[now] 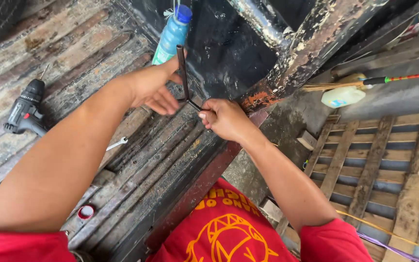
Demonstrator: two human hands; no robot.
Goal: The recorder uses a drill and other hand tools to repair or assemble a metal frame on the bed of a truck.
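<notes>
While the rusty ribbed truck bed (136,160) fills the left of the view and a wooden pallet (379,165) lies on the ground to the right, both hands meet over the bed's rear edge on a dark L-shaped wrench (184,73). The left hand (151,87) pinches its upright arm between thumb and fingers; the right hand (224,119) is closed around its lower arm. A cordless drill (25,109), a blue bottle (172,34), a small spanner (117,143) and a red tape roll (86,212) rest on the bed.
</notes>
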